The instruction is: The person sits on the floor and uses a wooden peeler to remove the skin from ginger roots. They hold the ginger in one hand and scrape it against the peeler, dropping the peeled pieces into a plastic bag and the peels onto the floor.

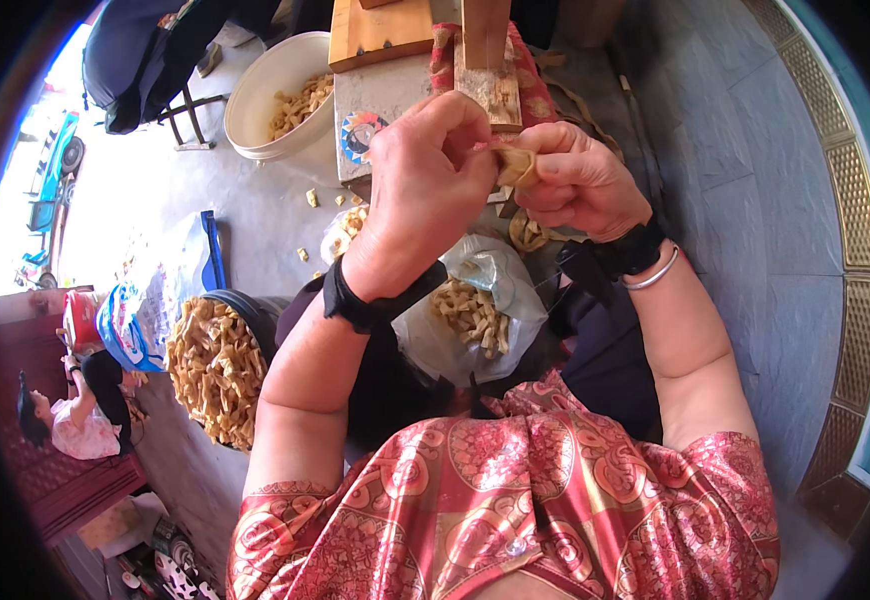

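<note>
Both hands meet above the low bench, pinching one folded tan strip (516, 166) that looks like tofu skin. My left hand (431, 172) grips its left end, with thumb and fingertips together. On the other side, my right hand (581, 180) holds the strip between thumb and curled fingers. Part of the strip is hidden by the fingers. Below the hands, at my lap, an open clear plastic bag (416, 341) contains many small tan knotted pieces (472, 311). A loose looped tan strip (528, 231) hangs just under my right hand.
A heaped dark bucket (255, 319) of tan pieces stands at my left. Further off is a white tub (243, 112) with more. The bench (386, 97) carries a wooden board (382, 37) and upright wooden post (486, 34). Another person (78, 431) sits at far left.
</note>
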Available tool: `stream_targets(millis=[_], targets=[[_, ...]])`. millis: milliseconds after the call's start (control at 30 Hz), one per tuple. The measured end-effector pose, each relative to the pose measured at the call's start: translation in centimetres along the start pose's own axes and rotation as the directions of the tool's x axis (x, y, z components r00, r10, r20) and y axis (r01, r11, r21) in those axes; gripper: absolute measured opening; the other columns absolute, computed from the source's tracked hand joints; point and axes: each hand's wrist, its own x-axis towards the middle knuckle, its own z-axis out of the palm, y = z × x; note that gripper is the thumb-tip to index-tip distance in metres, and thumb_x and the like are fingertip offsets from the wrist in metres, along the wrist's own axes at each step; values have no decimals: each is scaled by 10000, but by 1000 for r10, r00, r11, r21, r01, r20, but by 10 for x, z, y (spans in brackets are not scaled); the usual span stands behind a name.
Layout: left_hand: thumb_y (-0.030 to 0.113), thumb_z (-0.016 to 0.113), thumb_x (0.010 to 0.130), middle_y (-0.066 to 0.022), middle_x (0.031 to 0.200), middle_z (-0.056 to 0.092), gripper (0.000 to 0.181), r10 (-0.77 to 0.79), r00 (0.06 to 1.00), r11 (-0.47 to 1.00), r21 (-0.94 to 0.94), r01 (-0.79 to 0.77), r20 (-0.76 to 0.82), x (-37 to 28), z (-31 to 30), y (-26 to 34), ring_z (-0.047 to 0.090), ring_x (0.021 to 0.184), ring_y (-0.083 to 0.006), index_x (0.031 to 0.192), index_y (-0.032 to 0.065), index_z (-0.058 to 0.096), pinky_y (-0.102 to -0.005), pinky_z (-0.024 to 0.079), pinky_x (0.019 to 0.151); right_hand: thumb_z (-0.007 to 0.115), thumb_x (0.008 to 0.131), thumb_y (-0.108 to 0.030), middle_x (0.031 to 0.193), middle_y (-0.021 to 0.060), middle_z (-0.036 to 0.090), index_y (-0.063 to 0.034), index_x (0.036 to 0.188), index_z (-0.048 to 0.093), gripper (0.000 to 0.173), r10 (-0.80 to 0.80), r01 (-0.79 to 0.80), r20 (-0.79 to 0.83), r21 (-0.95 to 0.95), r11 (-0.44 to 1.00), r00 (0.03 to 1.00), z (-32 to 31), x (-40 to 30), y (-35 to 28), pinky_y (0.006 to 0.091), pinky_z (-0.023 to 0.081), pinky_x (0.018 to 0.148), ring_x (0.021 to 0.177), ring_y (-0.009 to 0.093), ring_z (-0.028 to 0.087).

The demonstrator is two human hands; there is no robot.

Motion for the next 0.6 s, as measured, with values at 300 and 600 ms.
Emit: stream_targets(millis=[300,600], targets=[[14,666,707,-106,674,590,104,295,934,923,311,-225,-200,0,-3,-4,588,594,-280,712,44,567,-343,466,533,506,955,-203,643,-35,429,-49,1121,597,244,-180,172,-113,-73,982,977,6,11,18,199,286,447,519,48,308],[117,723,726,-102,628,611,140,215,974,960,171,-224,65,5,-14,3,573,545,-169,766,11,641,-282,446,496,469,971,-198,714,-28,479,-70,1087,574,203,-158,144,-137,-109,984,978,10,9,12,205,318,464,541,41,333]])
